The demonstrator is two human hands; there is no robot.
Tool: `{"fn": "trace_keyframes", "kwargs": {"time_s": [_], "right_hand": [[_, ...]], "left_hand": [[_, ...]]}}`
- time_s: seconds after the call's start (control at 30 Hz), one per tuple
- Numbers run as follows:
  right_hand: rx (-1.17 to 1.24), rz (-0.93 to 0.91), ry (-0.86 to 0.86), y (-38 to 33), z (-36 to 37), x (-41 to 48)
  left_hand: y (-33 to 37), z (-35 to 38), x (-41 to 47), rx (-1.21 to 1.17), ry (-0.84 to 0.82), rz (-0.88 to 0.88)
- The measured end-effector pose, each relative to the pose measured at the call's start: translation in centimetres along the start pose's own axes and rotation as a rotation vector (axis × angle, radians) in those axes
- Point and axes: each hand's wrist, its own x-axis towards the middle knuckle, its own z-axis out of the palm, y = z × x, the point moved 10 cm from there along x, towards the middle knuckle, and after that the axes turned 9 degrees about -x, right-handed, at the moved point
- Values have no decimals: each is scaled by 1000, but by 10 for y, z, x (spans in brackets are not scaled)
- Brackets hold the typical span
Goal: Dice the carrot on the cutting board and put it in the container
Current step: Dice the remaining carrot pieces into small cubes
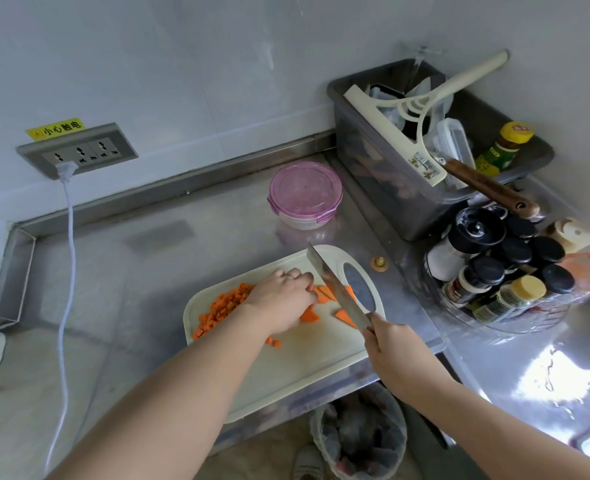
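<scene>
Left hand (pixel 281 301) is over the middle of the cutting board (pixel 304 368), fingers curled down onto the carrot slices (pixel 324 294) and pinning them. The fingertips are tucked under, so the exact contact is hard to make out. Right hand (pixel 395 355) has its fingers clenched round the knife (pixel 335 289). The handle is fully hidden in the fist and only the blade shows, tilted, edge just right of the left knuckles and over the slices. A few more wedges (pixel 343 315) lie by the blade, partly covered by it. Diced carrot (pixel 224 306) is piled on the board's left side, and part of the pile is hidden behind the left wrist. Two loose cubes (pixel 273 341) sit nearer the front. The board hangs over the edge of the steel surface (pixel 148 271). The container (pixel 305 194), pink lid on, stands behind the board, apart from it, contents unreadable. Grey bin (pixel 390 188) and spice jars (pixel 504 271) are to the right, the jars cut off at the frame edge. A lined waste bin (pixel 359 434) is below, partly hidden.
</scene>
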Motion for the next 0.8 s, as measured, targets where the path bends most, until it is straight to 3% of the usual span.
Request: {"fn": "trace_keyframes", "kwargs": {"time_s": [0.1, 0.37, 0.8], "right_hand": [[10, 13, -27, 2, 8, 2], [-52, 12, -121, -8, 33, -1], [-83, 2, -127, -20, 43, -5]], "left_hand": [[-1, 0, -6, -27, 17, -65], [-11, 17, -45, -299, 236, -479], [-15, 22, -46, -352, 296, -472]]}}
